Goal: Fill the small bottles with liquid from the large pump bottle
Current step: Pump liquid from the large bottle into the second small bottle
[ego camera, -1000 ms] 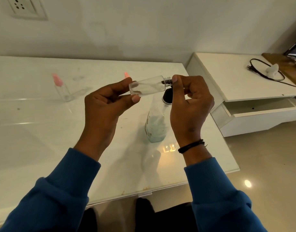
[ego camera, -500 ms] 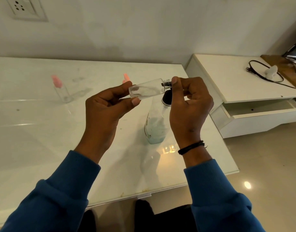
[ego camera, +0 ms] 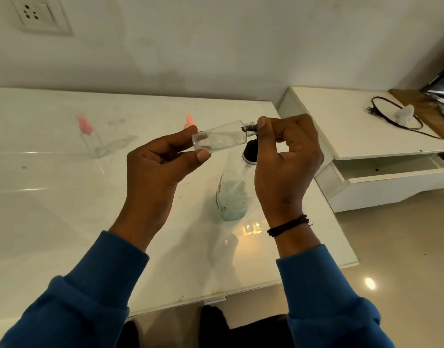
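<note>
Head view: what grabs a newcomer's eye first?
The two hands at centre: the left hand holds a small clear plastic bottle almost sideways, while the right hand pinches a dark fitting at its neck. Just below them, a large clear pump bottle with a black top stands on the glossy white table. Further left, a small clear bottle with a pink cap stands alone.
</note>
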Available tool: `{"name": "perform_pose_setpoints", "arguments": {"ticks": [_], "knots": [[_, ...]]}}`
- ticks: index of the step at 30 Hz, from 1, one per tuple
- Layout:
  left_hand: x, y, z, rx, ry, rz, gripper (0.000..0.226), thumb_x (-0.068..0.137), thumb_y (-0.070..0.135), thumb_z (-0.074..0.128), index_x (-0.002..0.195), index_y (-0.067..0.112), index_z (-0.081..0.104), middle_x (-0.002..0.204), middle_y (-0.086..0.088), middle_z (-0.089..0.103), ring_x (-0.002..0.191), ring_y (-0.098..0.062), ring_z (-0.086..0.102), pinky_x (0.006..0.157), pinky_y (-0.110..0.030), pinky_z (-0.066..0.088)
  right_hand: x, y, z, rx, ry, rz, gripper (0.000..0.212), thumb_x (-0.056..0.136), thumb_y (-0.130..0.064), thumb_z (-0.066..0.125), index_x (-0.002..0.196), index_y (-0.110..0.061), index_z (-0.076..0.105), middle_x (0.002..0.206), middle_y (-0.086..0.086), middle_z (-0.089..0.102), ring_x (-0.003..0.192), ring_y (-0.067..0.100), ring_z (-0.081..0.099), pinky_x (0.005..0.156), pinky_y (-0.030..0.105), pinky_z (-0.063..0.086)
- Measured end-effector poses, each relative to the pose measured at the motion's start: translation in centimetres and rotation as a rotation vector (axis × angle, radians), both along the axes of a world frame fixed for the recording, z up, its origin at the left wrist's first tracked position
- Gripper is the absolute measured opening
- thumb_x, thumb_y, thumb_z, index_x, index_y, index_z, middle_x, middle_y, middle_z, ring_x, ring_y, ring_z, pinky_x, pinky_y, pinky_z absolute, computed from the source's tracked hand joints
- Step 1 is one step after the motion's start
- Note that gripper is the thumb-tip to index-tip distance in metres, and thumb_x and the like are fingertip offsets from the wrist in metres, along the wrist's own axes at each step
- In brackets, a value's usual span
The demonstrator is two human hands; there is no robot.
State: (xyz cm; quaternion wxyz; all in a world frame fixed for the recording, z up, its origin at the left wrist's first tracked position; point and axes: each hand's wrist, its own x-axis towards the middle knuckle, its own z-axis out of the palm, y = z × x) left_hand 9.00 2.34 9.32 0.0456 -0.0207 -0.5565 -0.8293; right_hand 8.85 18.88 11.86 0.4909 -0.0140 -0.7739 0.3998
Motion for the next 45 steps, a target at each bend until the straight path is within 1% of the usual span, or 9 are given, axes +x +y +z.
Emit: {"name": "perform_pose_setpoints", "arguments": {"ticks": [9,15,22,26,29,31,37,41,45], "knots": [[0.0,0.2,-0.2,-0.007,-0.017,0.004,0.057,0.065,0.018,0.082,0.12,0.008,0.071,0.114,-0.01,0.076,0.11,-0.03,0.072,0.098,-0.044,0.056,0.0,0.2,-0.7,-0.005,0.006,-0.003,0.017,0.091,-0.016,0.07,0.076,-0.008,0.071,0.079,-0.008,0.057,0.072,0.021,0.059,0.064,0.049,0.05],[0.0,0.2,-0.1,-0.003,-0.013,-0.001,0.057,0.065,0.018,0.081,0.12,0.008,0.07,0.114,-0.009,0.076,0.11,-0.029,0.072,0.096,-0.04,0.057,-0.1,0.3,0.2,-0.013,0.003,-0.009,0.015,0.089,-0.018,0.072,0.074,-0.013,0.072,0.076,-0.012,0.059,0.07,0.009,0.058,0.07,0.046,0.052],[0.1,0.3,-0.3,-0.023,-0.016,0.005,0.055,0.063,0.023,0.083,0.116,0.013,0.073,0.114,-0.008,0.076,0.111,-0.03,0.071,0.099,-0.045,0.056,0.0,0.1,0.0,-0.043,-0.026,0.01,0.014,0.088,-0.018,0.072,0.075,-0.015,0.07,0.076,-0.011,0.058,0.073,0.02,0.059,0.067,0.045,0.051],[0.2,0.5,-0.3,-0.033,-0.008,-0.012,0.05,0.065,0.02,0.083,0.114,0.014,0.074,0.114,-0.008,0.077,0.11,-0.031,0.072,0.099,-0.044,0.056,-0.2,0.2,0.7,-0.034,-0.037,-0.006,0.019,0.087,-0.019,0.073,0.072,-0.025,0.063,0.073,-0.016,0.054,0.071,0.02,0.059,0.066,0.033,0.048],[0.1,0.4,-0.5,-0.032,-0.011,-0.007,0.047,0.067,0.016,0.082,0.113,0.014,0.074,0.113,-0.01,0.077,0.11,-0.032,0.072,0.099,-0.045,0.055,-0.1,0.1,0.0,-0.05,-0.029,-0.004,0.019,0.088,-0.017,0.073,0.07,-0.016,0.066,0.073,-0.009,0.056,0.07,0.017,0.056,0.064,0.029,0.046],[0.1,0.2,-0.6,-0.029,-0.008,-0.003,0.045,0.067,0.018,0.085,0.111,0.015,0.075,0.113,-0.01,0.077,0.109,-0.031,0.072,0.1,-0.047,0.055,0.0,0.1,-0.3,-0.053,-0.036,0.002,0.018,0.088,-0.017,0.072,0.071,-0.012,0.068,0.074,-0.005,0.057,0.071,0.017,0.056,0.065,0.03,0.046],[-0.2,0.2,-1.2,-0.052,0.006,-0.023,0.05,0.066,0.019,0.087,0.114,0.01,0.074,0.116,-0.014,0.075,0.112,-0.035,0.07,0.1,-0.05,0.054,-0.1,0.1,0.4,-0.022,-0.025,-0.021,0.018,0.088,-0.019,0.072,0.071,-0.019,0.066,0.073,-0.016,0.052,0.071,0.02,0.058,0.065,0.028,0.045],[-0.4,0.0,-1.5,-0.059,-0.007,-0.029,0.055,0.066,0.015,0.088,0.117,0.005,0.072,0.116,-0.016,0.075,0.111,-0.036,0.071,0.099,-0.05,0.055,0.0,-0.1,-0.2,-0.017,-0.029,-0.021,0.017,0.089,-0.018,0.071,0.072,-0.014,0.068,0.074,-0.018,0.05,0.071,0.019,0.056,0.064,0.031,0.046],[-0.6,0.0,-1.7,-0.064,-0.009,-0.038,0.048,0.072,0.004,0.083,0.118,0.001,0.07,0.115,-0.017,0.075,0.11,-0.035,0.071,0.098,-0.05,0.056,-0.2,0.1,-0.1,-0.019,-0.01,-0.03,0.018,0.088,-0.019,0.071,0.072,-0.015,0.068,0.074,-0.009,0.056,0.071,0.021,0.058,0.064,0.029,0.045]]}}
